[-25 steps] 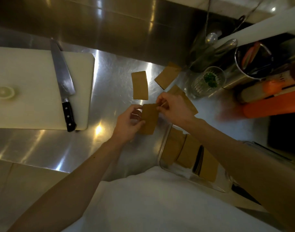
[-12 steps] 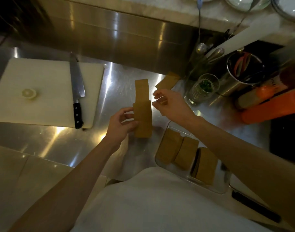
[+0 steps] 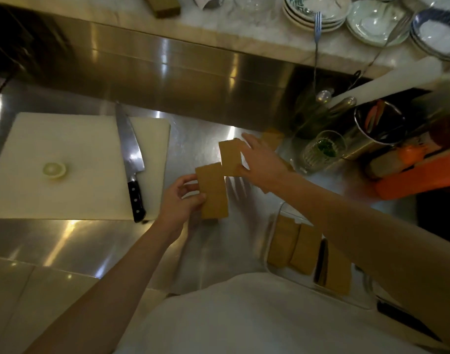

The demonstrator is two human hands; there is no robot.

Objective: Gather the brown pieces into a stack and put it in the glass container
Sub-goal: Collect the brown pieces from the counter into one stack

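A brown stack (image 3: 213, 191) is pinched in the left hand (image 3: 179, 200), thumb and fingers closed on its left edge, held above the middle of the steel counter (image 3: 73, 241). Just beyond it, a second brown piece (image 3: 230, 158) is gripped by the right hand (image 3: 261, 160), fingers closed on its right side, its near corner overlapping the stack's far corner. Another brown piece (image 3: 272, 137) is seen farther back by the counter's rear wall, partly hidden by the right hand. The glass container (image 3: 272, 226) sits at the counter's near right edge, with brown pieces already lined up inside. On the left, a knife (image 3: 130, 159) is laid on the cutting board (image 3: 78, 149)
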